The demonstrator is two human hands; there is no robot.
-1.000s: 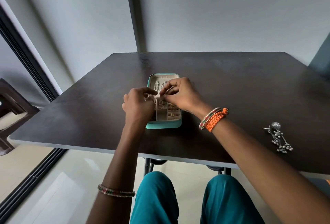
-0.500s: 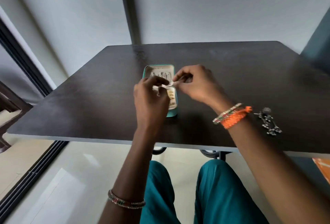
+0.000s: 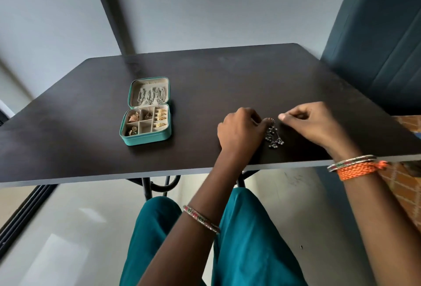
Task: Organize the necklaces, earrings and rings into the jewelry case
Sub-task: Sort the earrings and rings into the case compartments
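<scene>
Presently the silver dangle earrings (image 3: 274,136) lie on the dark surface (image 3: 205,76) betw. both hands, long axis running toward the near edge, well right of the open teal jewelry case (image 3: 145,140). Left hand (image 3: 240,132), fingers curled, touches their top end, firm grip not confirmable; right hand (image 3: 309,121), just beside, loosely curled w/ thumb extended, holds nothing visible. Earrings: small metal bead clusters, likely tangle-prone; case: padded, beige-lined compartments.

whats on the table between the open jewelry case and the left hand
Nothing: in the head view, the dark table is bare between the jewelry case and the left hand. The silver earrings lie on the hand's far side, at its fingertips.
</scene>
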